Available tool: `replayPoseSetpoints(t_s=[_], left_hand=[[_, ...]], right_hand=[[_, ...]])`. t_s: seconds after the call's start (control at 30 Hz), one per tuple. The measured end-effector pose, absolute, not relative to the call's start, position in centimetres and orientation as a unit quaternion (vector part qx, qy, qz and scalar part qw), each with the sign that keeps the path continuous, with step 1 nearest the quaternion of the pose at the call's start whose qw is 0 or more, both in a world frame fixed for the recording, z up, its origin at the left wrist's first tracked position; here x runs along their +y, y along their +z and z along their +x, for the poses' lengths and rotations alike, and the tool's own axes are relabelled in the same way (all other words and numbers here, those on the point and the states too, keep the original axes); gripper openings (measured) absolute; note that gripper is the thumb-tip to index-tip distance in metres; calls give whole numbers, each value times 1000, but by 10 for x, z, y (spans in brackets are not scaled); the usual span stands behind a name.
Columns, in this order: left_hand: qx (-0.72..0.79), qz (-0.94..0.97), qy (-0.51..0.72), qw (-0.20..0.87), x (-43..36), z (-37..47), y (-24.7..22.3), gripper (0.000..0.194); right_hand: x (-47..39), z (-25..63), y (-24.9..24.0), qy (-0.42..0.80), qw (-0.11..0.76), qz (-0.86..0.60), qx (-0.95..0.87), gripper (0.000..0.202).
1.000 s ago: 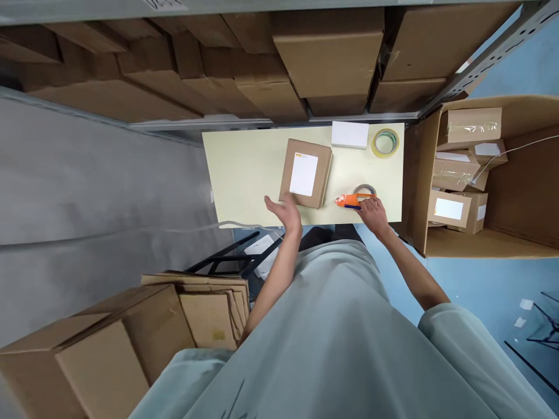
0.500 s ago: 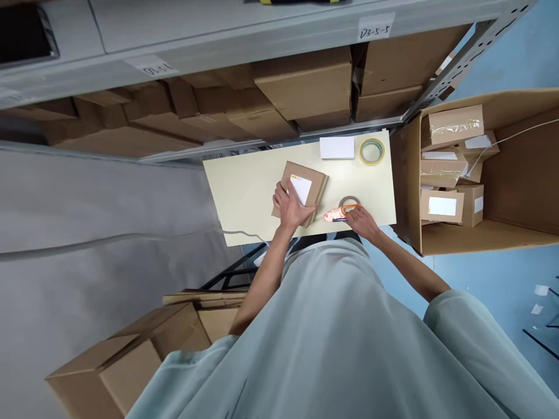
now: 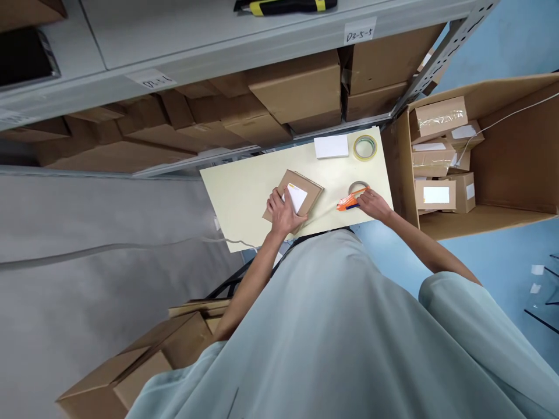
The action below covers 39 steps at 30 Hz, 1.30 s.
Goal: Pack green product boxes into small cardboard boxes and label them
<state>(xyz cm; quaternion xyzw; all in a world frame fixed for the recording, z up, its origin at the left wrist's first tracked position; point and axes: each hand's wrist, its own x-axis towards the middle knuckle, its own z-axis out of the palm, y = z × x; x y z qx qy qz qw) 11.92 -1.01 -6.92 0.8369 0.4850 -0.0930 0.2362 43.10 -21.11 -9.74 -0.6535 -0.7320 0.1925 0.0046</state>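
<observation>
My left hand (image 3: 283, 213) is spread over a small cardboard box (image 3: 311, 196), thumb along its near edge and fingers on the far side, gripping it against the table. A white label (image 3: 296, 198) is stuck on its top. To the right, my right hand (image 3: 374, 203) is closed around an orange tape dispenser (image 3: 347, 202) with a tape roll (image 3: 358, 187) in it. A clear strip of tape (image 3: 325, 210) stretches from the box's right side to the dispenser. Part of the dispenser's handle is hidden by my fingers.
On the pale table (image 3: 244, 192) lie a white stack of labels (image 3: 331, 146) and a yellowish tape roll (image 3: 364, 148). A large carton (image 3: 395, 169) holding several parcels stands at the right. Behind is a shelf (image 3: 279, 52) of boxes, with a utility knife (image 3: 292, 6) on top.
My right hand has moved the tape dispenser right and slightly away, and a strip of tape now spans the gap. My left hand and the box shifted slightly left in view as the camera moved.
</observation>
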Motion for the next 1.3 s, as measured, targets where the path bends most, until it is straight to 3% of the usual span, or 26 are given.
replayPoseSetpoints(t_s=[0.13, 0.5, 1.07, 1.3], left_hand=[[453, 848, -110, 250, -1, 106, -67, 142], [389, 870, -132, 274, -10, 90, -60, 140], [300, 882, -148, 332, 2, 53, -59, 136], [223, 905, -184, 312, 2, 53, -61, 136]], right_hand=[[-201, 453, -88, 171, -34, -628, -759, 35], [-149, 434, -88, 208, -32, -576, -790, 32], [-167, 455, -80, 240, -75, -535, -806, 44], [-145, 458, -88, 244, -44, -528, -812, 40]])
